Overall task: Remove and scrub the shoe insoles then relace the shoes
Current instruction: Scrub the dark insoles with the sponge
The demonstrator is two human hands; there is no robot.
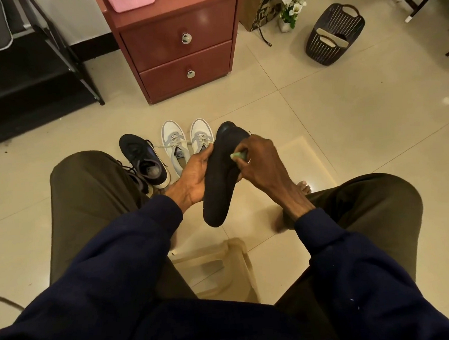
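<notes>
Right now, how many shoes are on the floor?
3: dark shoe by the left knee; left white shoe and right white shoe beside it. Another may hide behind that knee.

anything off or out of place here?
Nothing spilled or damaged. Only a loose lace from a white shoe trails toward the dark shoe. The left hand holds the insole; the right hand presses a green scrubber on it.

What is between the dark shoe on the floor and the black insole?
In the head view, two white sneakers stand between the dark shoe and the black insole.
</notes>
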